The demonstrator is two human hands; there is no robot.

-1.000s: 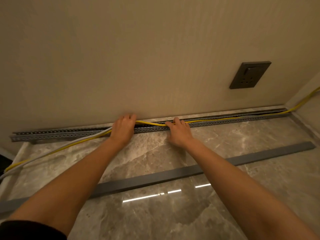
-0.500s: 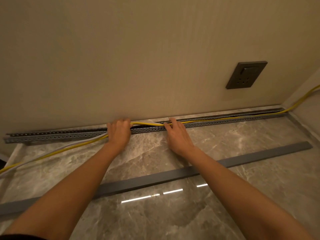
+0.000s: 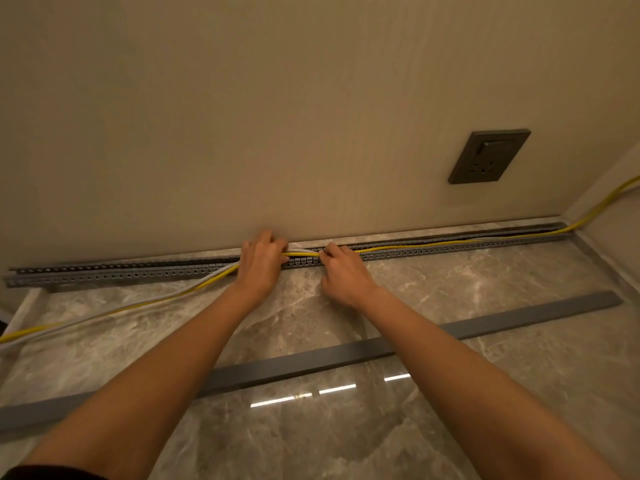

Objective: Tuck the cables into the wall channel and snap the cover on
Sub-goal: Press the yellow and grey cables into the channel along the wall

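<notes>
A slotted grey channel (image 3: pixel 121 273) runs along the foot of the wall. A yellow cable (image 3: pixel 450 241) and a white cable (image 3: pixel 194 287) lie inside it on the right half, then leave it at my left hand and trail across the floor to the left. My left hand (image 3: pixel 261 263) is closed around both cables at the channel's middle. Just to its right, my right hand (image 3: pixel 341 268) pinches the cables at the channel's rim. The long grey cover (image 3: pixel 311 365) lies flat on the floor behind my forearms.
A dark wall socket (image 3: pixel 489 156) sits on the wall at the right. The yellow cable climbs the right corner (image 3: pixel 609 199). The floor is glossy marble tile (image 3: pixel 450 292) with light reflections.
Both hands have closed more tightly on the cables at the channel, and the cable span between them now sits lower against the rim. The view has shifted slightly.
</notes>
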